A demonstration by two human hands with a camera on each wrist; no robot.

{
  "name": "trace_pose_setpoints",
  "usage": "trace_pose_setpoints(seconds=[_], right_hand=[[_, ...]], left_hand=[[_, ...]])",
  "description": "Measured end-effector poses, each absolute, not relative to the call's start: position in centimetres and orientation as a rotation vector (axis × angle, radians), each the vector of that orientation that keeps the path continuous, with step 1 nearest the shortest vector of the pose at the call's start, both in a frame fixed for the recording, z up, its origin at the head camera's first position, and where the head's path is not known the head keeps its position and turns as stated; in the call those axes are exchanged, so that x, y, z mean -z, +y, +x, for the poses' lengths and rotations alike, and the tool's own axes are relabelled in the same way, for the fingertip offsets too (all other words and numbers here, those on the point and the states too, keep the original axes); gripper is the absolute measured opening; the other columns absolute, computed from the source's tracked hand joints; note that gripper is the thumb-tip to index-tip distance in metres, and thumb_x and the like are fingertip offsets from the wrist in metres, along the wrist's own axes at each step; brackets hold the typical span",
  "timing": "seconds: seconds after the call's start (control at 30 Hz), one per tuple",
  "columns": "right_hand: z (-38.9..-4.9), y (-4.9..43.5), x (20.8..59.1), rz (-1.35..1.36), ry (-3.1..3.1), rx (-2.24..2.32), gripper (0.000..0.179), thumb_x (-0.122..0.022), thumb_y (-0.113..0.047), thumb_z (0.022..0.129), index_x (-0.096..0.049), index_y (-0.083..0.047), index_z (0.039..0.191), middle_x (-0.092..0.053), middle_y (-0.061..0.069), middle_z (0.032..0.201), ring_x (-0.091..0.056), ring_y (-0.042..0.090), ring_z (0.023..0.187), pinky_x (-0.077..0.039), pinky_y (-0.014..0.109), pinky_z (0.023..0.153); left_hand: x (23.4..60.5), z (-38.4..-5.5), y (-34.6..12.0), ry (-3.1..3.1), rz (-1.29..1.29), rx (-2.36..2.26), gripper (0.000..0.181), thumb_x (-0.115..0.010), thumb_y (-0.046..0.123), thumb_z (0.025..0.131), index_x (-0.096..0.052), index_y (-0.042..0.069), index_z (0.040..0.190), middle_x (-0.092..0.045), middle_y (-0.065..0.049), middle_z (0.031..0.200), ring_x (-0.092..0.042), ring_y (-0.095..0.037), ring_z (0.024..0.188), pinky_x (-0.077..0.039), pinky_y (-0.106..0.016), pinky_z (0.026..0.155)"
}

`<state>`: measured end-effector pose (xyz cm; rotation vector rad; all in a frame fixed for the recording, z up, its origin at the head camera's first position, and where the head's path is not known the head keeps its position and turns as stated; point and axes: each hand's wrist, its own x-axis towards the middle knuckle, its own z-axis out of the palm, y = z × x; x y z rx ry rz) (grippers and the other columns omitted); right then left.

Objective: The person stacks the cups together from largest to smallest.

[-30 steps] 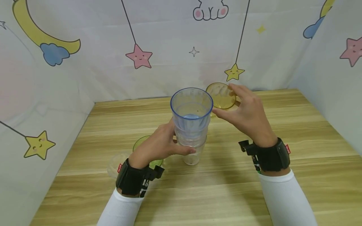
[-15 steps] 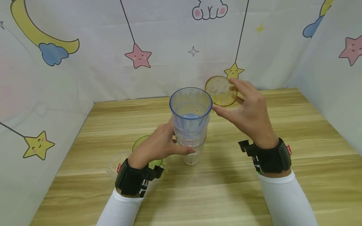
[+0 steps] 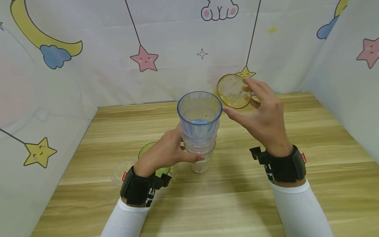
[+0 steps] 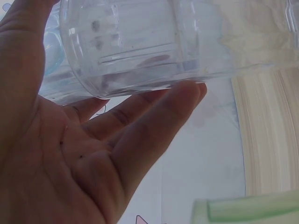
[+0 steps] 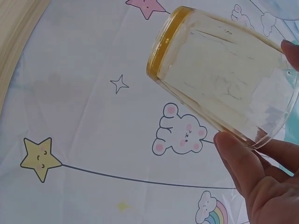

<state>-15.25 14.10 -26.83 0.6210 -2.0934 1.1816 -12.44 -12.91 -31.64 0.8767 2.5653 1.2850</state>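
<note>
In the head view my left hand point(image 3: 167, 149) grips a stack of clear plastic cups point(image 3: 204, 154), thumb across the front and fingers around the far side. A blue-rimmed cup point(image 3: 199, 126) sits at the top of this upright stack. My right hand point(image 3: 263, 117) holds a yellow transparent cup point(image 3: 234, 92) near its rim, up and to the right of the stack, tilted with its mouth toward me. From the right wrist, the yellow cup point(image 5: 224, 74) shows a thick amber base. The left wrist view has the fingers point(image 4: 154, 126) along a clear cup point(image 4: 140, 46).
Partly behind my left forearm stands a green cup point(image 3: 163, 171), with a clear round cup point(image 3: 118, 172) to its left. The wooden table point(image 3: 225, 210) meets a printed white cloth backdrop point(image 3: 177, 75) at the back and at both sides.
My right hand has lifted the yellow cup up and slightly to the right, away from the table. My left hand and the stack have stayed in place.
</note>
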Motion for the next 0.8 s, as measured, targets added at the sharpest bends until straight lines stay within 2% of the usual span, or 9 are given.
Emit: trace_pose_setpoints(seconds=[0.4,0.63,0.8], right_hand=[[-14.86,14.07,26.54,0.583,-1.991,-1.198,0.077,-0.096,-0.008,0.065,-0.063,0.0,0.134,-0.063,0.007,0.13,-0.059,0.017,0.114,-0.053,0.021,0.086],[-14.64,13.96,26.26,0.533,-1.954,-1.217,0.081,-0.097,-0.005,0.061,-0.064,-0.005,0.135,-0.064,0.001,0.129,-0.058,0.014,0.113,-0.053,0.022,0.085],[-14.42,13.85,26.17,0.552,-1.901,-1.255,0.081,-0.096,-0.001,0.061,-0.064,-0.003,0.135,-0.063,0.003,0.132,-0.058,0.016,0.113,-0.054,0.025,0.087]], left_hand=[[31.68,-12.39,-12.84,2.546,0.865,-1.306,0.092,-0.089,0.032,0.079,-0.031,0.028,0.15,-0.056,0.007,0.137,-0.058,-0.013,0.119,-0.055,-0.05,0.086],[31.66,-12.38,-12.83,2.548,0.871,-1.3,0.091,-0.089,0.033,0.079,-0.031,0.028,0.15,-0.056,0.007,0.137,-0.058,-0.014,0.119,-0.055,-0.05,0.086],[31.68,-12.36,-12.8,2.562,0.862,-1.282,0.091,-0.089,0.032,0.079,-0.031,0.027,0.15,-0.056,0.007,0.137,-0.058,-0.013,0.119,-0.055,-0.045,0.086]])
